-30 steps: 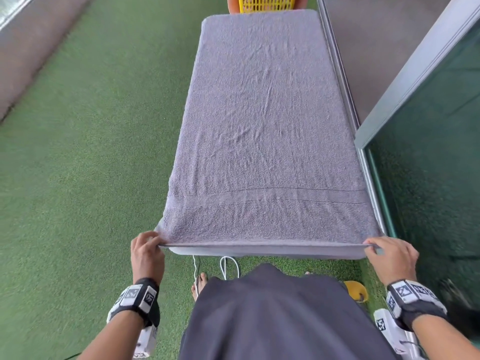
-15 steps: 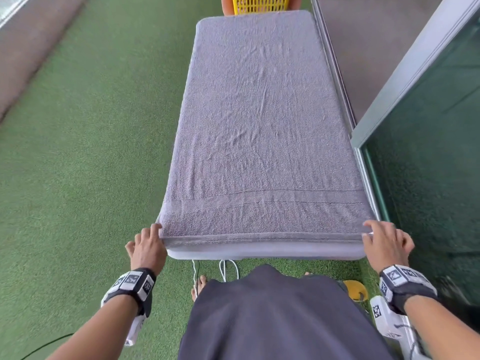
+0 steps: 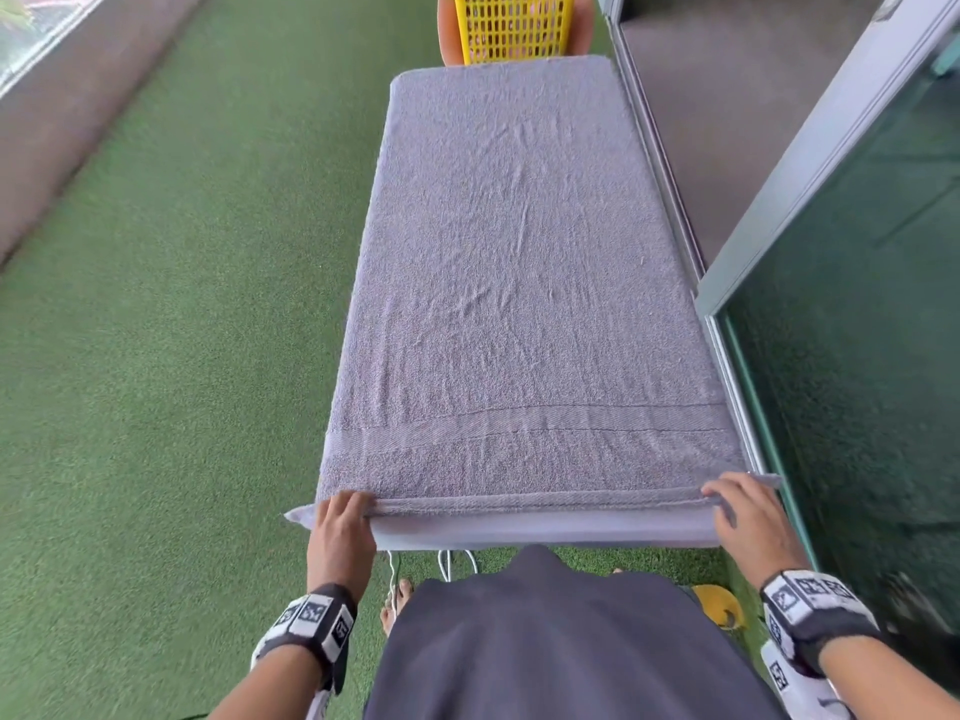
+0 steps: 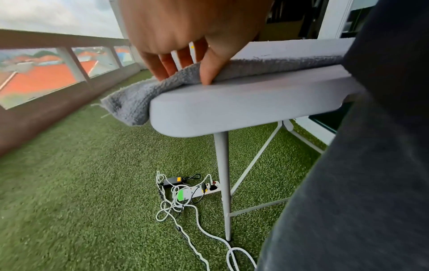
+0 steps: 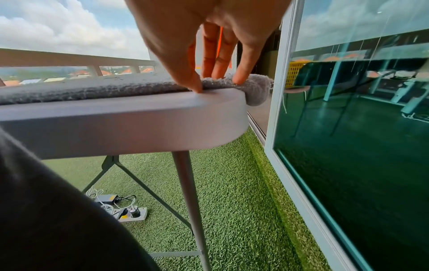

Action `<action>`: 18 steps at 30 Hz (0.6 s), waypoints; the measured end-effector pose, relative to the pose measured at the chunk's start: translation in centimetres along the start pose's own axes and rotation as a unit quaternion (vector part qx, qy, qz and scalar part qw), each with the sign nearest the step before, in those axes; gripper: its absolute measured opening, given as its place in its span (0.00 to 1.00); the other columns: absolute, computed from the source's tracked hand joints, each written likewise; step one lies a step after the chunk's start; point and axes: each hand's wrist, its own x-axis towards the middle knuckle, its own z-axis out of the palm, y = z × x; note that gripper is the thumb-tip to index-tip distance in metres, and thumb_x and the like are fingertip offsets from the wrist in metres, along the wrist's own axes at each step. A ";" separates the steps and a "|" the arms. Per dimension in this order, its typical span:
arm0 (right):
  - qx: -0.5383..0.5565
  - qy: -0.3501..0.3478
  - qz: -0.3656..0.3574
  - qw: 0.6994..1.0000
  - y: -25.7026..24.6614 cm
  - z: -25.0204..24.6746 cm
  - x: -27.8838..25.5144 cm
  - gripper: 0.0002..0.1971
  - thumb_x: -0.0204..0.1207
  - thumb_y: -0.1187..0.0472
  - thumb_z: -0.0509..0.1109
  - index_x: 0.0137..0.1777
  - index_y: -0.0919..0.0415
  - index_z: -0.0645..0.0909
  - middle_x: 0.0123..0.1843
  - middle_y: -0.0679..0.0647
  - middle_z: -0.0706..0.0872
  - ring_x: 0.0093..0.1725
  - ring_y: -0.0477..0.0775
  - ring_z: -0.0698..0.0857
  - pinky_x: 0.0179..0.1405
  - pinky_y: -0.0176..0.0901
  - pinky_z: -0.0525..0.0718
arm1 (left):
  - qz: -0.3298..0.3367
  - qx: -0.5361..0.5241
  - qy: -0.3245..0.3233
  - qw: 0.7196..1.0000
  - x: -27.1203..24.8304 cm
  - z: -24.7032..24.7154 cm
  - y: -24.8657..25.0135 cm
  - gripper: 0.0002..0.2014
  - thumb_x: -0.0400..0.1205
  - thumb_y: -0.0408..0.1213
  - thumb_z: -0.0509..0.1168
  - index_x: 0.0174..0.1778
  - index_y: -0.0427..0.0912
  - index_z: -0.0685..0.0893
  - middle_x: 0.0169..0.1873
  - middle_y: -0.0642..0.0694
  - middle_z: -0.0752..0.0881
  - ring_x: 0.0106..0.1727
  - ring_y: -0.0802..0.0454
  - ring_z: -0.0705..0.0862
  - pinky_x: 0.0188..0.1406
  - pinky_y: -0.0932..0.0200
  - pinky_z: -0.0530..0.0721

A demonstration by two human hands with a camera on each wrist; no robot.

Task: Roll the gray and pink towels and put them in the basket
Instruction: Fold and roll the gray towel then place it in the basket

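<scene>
A gray towel [image 3: 519,278] lies flat along a long gray table [image 3: 545,530], and its near hem is turned over into a thin roll. My left hand [image 3: 343,511] pinches that roll at the near left corner, with the fingers on top and the thumb at the front edge [image 4: 185,77]. At the near right corner my right hand [image 3: 727,498] pinches the towel [image 5: 92,89] the same way [image 5: 216,82]. A yellow slatted basket [image 3: 514,23] stands beyond the table's far end. No pink towel is in view.
A glass door and its metal frame [image 3: 857,356] run close along the table's right side. A low parapet [image 3: 78,122] borders the green turf on the left. A power strip with tangled cables [image 4: 197,190] lies under the table by its leg [image 4: 223,183].
Both hands have come up from the hanging near edge onto the tabletop, turning the hem over into a narrow first roll. The head view has shifted slightly.
</scene>
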 end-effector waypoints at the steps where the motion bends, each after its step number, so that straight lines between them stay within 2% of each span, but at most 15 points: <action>1: 0.002 0.007 -0.004 1.000 0.0 0.0 0.3 0.15 0.69 0.77 0.73 0.54 0.63 0.86 0.58 0.56 0.83 0.59 0.60 0.80 0.54 0.48 0.77 | -0.006 0.002 -0.004 1.000 0.3 -0.1 -0.2 0.16 0.71 0.15 0.68 0.47 0.38 0.87 0.43 0.44 0.86 0.44 0.46 0.78 0.44 0.47 0.82; 4: 0.000 0.028 0.010 1.000 0.0 -0.5 1.1 0.15 0.68 0.80 0.70 0.51 0.66 0.87 0.54 0.58 0.86 0.56 0.62 0.80 0.54 0.52 0.79 | -0.018 0.000 -0.012 1.000 0.8 -0.3 -0.6 0.17 0.71 0.13 0.66 0.46 0.38 0.88 0.40 0.44 0.87 0.43 0.45 0.80 0.42 0.49 0.82; 7: -0.014 0.029 0.027 0.999 -0.2 -0.8 1.7 0.12 0.68 0.79 0.68 0.45 0.64 0.87 0.48 0.57 0.88 0.49 0.62 0.79 0.48 0.50 0.76 | -0.022 -0.020 -0.004 1.000 1.2 -0.8 -0.5 0.16 0.71 0.12 0.65 0.42 0.37 0.89 0.37 0.43 0.88 0.39 0.47 0.80 0.39 0.53 0.80; 9: -0.068 0.043 0.016 0.997 -0.3 -1.1 1.9 0.10 0.70 0.73 0.70 0.37 0.58 0.87 0.39 0.53 0.88 0.43 0.58 0.78 0.46 0.49 0.69 | -0.018 -0.026 -0.005 0.999 1.5 -1.2 -0.6 0.13 0.72 0.14 0.66 0.36 0.38 0.87 0.32 0.45 0.86 0.34 0.50 0.77 0.35 0.53 0.79; 10: -0.102 0.038 0.013 0.994 -0.3 -1.4 1.9 0.12 0.73 0.69 0.69 0.32 0.54 0.85 0.35 0.48 0.86 0.41 0.55 0.78 0.47 0.49 0.66 | -0.019 -0.012 -0.013 1.000 1.8 -1.4 -0.7 0.13 0.73 0.17 0.66 0.33 0.40 0.84 0.29 0.47 0.84 0.31 0.51 0.76 0.34 0.53 0.77; 12: -0.138 0.006 0.012 0.990 -0.4 -1.8 1.9 0.18 0.79 0.65 0.63 0.27 0.49 0.76 0.27 0.41 0.79 0.36 0.50 0.76 0.50 0.49 0.64 | -0.024 0.032 -0.048 0.998 2.2 -1.8 -0.9 0.13 0.79 0.25 0.63 0.31 0.44 0.76 0.27 0.52 0.79 0.30 0.51 0.75 0.38 0.53 0.70; 14: -0.129 -0.012 0.012 0.992 0.0 -1.7 2.0 0.16 0.81 0.63 0.59 0.31 0.49 0.71 0.27 0.43 0.76 0.34 0.48 0.76 0.52 0.50 0.63 | -0.029 0.057 -0.078 0.995 2.9 -2.1 -1.0 0.09 0.82 0.31 0.60 0.35 0.45 0.74 0.30 0.53 0.78 0.34 0.51 0.76 0.45 0.52 0.65; 15: -0.120 -0.009 0.013 0.993 0.2 -1.7 2.1 0.13 0.80 0.64 0.60 0.35 0.48 0.71 0.31 0.43 0.77 0.35 0.48 0.77 0.52 0.49 0.63 | -0.032 0.068 -0.081 0.994 3.2 -2.3 -1.1 0.04 0.81 0.33 0.61 0.41 0.45 0.76 0.34 0.52 0.79 0.38 0.50 0.77 0.48 0.51 0.66; 16: -0.117 0.002 0.018 0.993 0.3 -1.8 2.0 0.09 0.79 0.64 0.62 0.41 0.48 0.73 0.38 0.45 0.78 0.38 0.49 0.77 0.52 0.49 0.61 | -0.039 0.080 -0.076 0.993 3.4 -2.3 -1.4 0.05 0.79 0.34 0.64 0.49 0.45 0.77 0.40 0.49 0.79 0.43 0.49 0.77 0.51 0.49 0.68; 18: -0.121 0.046 0.031 0.991 0.2 -1.9 1.9 0.05 0.76 0.62 0.66 0.47 0.50 0.76 0.45 0.50 0.79 0.44 0.54 0.78 0.52 0.50 0.61 | -0.052 0.106 -0.051 0.992 3.5 -2.2 -1.7 0.18 0.75 0.33 0.70 0.59 0.47 0.77 0.50 0.45 0.78 0.50 0.46 0.75 0.56 0.45 0.70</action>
